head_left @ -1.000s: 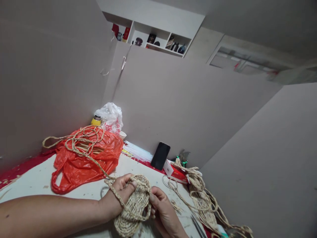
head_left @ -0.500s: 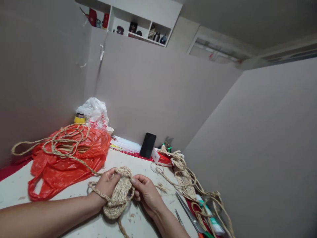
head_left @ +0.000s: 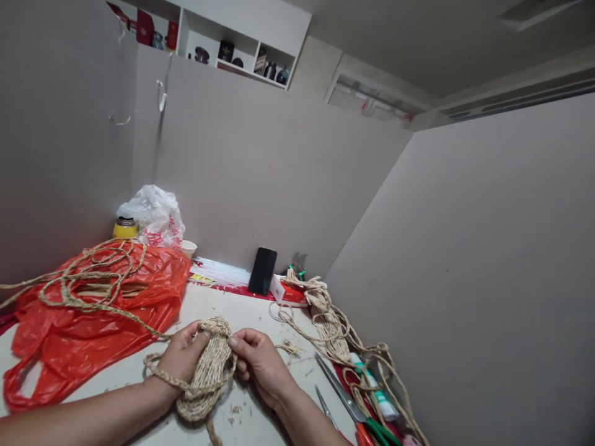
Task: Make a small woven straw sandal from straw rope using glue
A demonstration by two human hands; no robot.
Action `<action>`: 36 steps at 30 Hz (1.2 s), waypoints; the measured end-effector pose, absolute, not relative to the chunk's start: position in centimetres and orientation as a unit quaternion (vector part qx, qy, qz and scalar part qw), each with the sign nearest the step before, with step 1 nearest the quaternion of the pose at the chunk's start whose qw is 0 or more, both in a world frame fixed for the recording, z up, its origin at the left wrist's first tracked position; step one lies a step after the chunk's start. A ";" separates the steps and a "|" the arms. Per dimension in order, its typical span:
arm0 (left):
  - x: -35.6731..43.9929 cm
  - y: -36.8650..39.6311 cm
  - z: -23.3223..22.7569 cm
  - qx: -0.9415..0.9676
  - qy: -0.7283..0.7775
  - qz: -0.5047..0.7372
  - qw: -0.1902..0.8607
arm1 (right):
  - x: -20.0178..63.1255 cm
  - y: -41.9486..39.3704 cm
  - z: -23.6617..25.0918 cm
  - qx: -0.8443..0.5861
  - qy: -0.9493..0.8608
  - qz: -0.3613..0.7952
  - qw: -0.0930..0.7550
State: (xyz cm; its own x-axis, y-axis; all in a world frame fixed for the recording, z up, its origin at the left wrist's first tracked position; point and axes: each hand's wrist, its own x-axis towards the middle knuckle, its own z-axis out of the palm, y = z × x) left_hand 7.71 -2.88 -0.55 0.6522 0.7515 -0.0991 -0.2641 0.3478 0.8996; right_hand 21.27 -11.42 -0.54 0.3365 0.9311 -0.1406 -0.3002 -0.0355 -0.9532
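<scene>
Both hands hold a coiled, woven straw piece point(head_left: 207, 368) shaped like a small oval sole, just above the white table point(head_left: 260, 313). My left hand point(head_left: 179, 358) grips its left side, with a braided straw rope point(head_left: 93, 291) wrapped across my wrist. My right hand point(head_left: 255, 362) pinches its right edge with fingers and thumb. The rope trails left up onto a red plastic bag point(head_left: 93, 334), where more of it lies in loops.
A bundle of straw rope point(head_left: 330, 322) lies right of my hands beside scissors with green handles point(head_left: 353, 406). A black phone point(head_left: 262, 271) leans on the back wall near a red box point(head_left: 290, 292). A white plastic bag point(head_left: 155, 217), yellow jar point(head_left: 124, 228) and cup point(head_left: 188, 248) stand in the corner.
The view has swung to the right and down, so everything sits further left in frame. Both hands keep hold of the woven piece, which has been turned more upright.
</scene>
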 end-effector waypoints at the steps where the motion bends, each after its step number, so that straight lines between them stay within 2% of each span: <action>1: 7.7 -2.9 -0.5 0.469 0.261 0.325 0.778 | 21.3 -11.4 -0.5 -0.528 -0.301 0.490 0.625; 36: 7.7 -2.2 -1.4 0.506 0.267 0.312 0.759 | 21.2 -11.5 -0.1 -0.587 -0.356 0.429 0.587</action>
State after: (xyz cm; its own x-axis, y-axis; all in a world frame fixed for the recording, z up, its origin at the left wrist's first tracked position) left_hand 7.71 -2.18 -1.38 0.6636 0.7427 -0.0896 -0.2032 0.2942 0.9339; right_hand 21.18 -11.49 -0.15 0.3784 0.9217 -0.0850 -0.0847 -0.0569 -0.9948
